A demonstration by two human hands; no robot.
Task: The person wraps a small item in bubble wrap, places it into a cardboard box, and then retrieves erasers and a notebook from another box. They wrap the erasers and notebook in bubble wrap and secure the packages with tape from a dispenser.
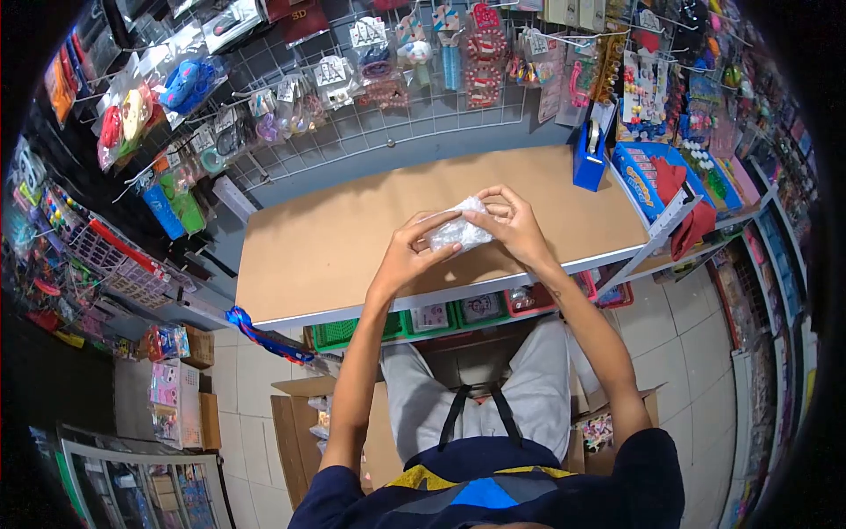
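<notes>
A small bundle in clear, crinkled plastic [460,231] is held just above the brown tabletop [335,229]. My left hand [412,251] grips its left end, with the thumb below and the fingers along the top. On the right end, my right hand [513,227] closes its thumb and fingers round the plastic. What lies inside the wrapping cannot be made out. Both hands are near the middle of the table, over its front half.
A blue tape dispenser [589,159] stands at the table's back right, beside a blue box [648,181] of goods. Green baskets [352,332] sit under the front edge. Packaged accessories hang on the wire grid [379,123]. Open cartons [295,423] flank my legs.
</notes>
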